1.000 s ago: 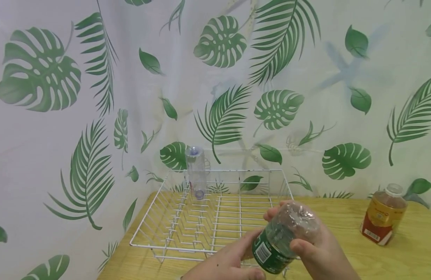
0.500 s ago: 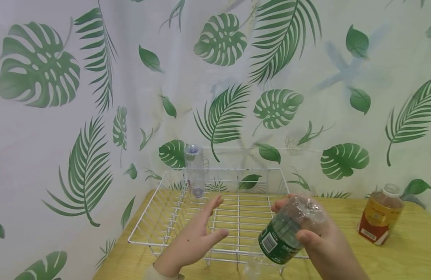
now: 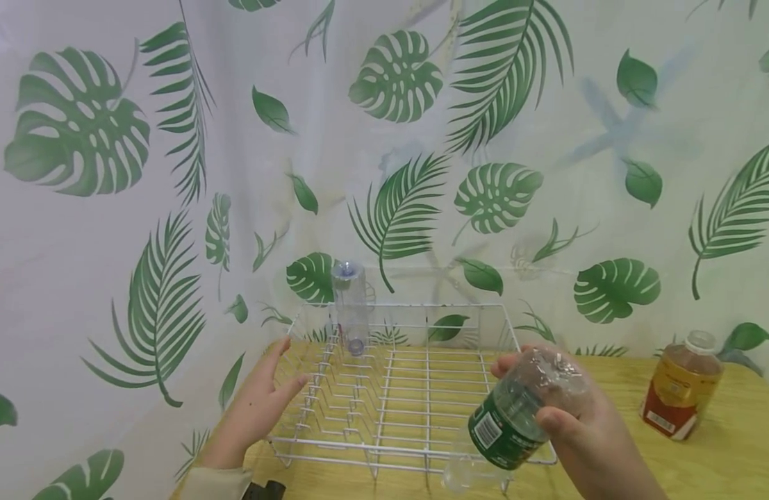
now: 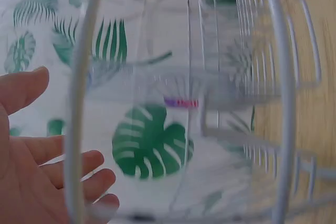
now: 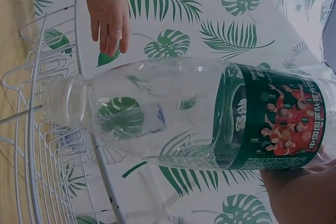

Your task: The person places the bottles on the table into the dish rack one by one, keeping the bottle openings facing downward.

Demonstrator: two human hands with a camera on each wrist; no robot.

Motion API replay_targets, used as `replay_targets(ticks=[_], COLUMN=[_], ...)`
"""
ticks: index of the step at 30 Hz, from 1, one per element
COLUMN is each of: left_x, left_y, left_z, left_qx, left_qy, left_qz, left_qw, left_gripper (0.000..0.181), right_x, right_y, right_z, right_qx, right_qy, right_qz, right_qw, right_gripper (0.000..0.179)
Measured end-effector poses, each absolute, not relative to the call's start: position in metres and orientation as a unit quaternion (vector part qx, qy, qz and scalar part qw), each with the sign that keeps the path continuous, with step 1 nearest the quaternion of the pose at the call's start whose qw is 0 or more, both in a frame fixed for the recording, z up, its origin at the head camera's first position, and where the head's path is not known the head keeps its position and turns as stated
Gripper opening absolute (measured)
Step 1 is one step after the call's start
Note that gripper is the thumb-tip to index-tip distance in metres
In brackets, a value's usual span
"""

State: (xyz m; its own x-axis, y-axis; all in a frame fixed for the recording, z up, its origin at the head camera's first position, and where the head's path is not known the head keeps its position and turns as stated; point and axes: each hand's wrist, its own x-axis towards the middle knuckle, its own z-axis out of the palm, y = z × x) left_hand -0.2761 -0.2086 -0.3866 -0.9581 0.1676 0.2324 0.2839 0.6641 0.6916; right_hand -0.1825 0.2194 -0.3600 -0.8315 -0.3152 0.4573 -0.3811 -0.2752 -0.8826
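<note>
My right hand [image 3: 584,430] grips a clear plastic bottle [image 3: 509,423] round its base end. The bottle is upside down and tilted, with its green label facing me and its neck pointing down at the rack's front right corner. In the right wrist view the bottle's neck [image 5: 63,100] has no cap and overlaps the wires. At the left side of the white wire rack [image 3: 474,455], my left hand [image 3: 259,403] is held with fingers extended, holding nothing. The left wrist view shows its fingers [image 4: 73,177] beside a rack wire.
Another clear bottle [image 3: 349,309] stands upside down in the rack's back left part. At the right, an open-topped bottle [image 3: 681,389] with a red and yellow label stands on the wooden table [image 3: 584,378]. A leaf-patterned curtain [image 3: 534,278] hangs close behind the rack.
My left hand has let go of the green-labelled bottle and moved left across to the rack's left side. The right hand still holds the bottle, shifted slightly right.
</note>
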Motion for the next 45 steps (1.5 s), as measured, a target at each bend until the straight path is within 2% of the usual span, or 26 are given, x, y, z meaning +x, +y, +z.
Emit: replay_targets(ticks=[10, 23, 31, 35, 45], left_x=[-0.289, -0.297, -0.296, -0.298, -0.298], left_y=[-0.259, -0.271, -0.268, -0.269, -0.269], left_z=[-0.408, -0.433, -0.43, -0.432, -0.434], left_qx=[-0.068, -0.073, -0.072, -0.072, -0.077], left_qy=[-0.898, -0.822, -0.801, -0.802, -0.796], left_qz=[-0.435, -0.563, -0.591, -0.592, -0.597], left_qw=[0.029, -0.044, -0.058, -0.047, -0.054], left_gripper=[0.074, 0.061, 0.061, 0.062, 0.062], right_x=[-0.183, -0.184, -0.185, -0.187, -0.197], right_y=[0.221, 0.22, 0.218, 0.21, 0.184], right_z=[-0.36, -0.361, -0.364, -0.361, -0.343], right_qx=[0.329, 0.325, 0.329, 0.34, 0.343], right_qy=[-0.571, -0.567, -0.567, -0.574, -0.566], right_qz=[0.752, 0.757, 0.755, 0.744, 0.747], right_qw=[0.027, 0.024, 0.028, 0.038, 0.061], right_gripper=[0.054, 0.056, 0.056, 0.053, 0.053])
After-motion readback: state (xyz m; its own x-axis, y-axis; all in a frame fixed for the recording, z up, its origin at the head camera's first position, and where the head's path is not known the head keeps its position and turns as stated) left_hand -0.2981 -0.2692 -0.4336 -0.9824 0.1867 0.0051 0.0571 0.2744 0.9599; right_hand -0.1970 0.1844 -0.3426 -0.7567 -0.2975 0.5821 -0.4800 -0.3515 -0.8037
